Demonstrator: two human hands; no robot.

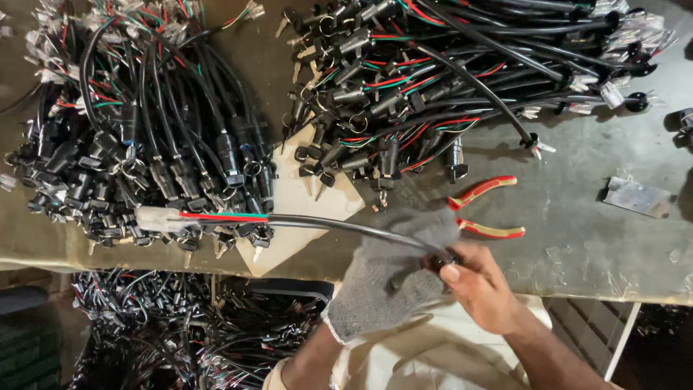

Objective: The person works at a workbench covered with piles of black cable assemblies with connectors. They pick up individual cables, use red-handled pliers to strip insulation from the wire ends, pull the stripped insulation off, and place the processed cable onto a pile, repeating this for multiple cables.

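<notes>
My left hand (390, 278), in a grey knitted glove, grips a black cable (325, 224) near its right end. My bare right hand (480, 285) pinches the black lock-like part at that same end, right beside the glove. The cable stretches left across the table edge to a white plastic connector (160, 219) with red, green and white wires. Both hands hover over the front edge of the table, near a pair of pliers.
A big heap of black cable assemblies (144, 137) fills the left of the grey table (592, 238); another heap (433, 87) lies at the top middle and right. Red-handled pliers (487, 209) and a small metal plate (639, 196) lie right. More cables (188, 325) sit below the table.
</notes>
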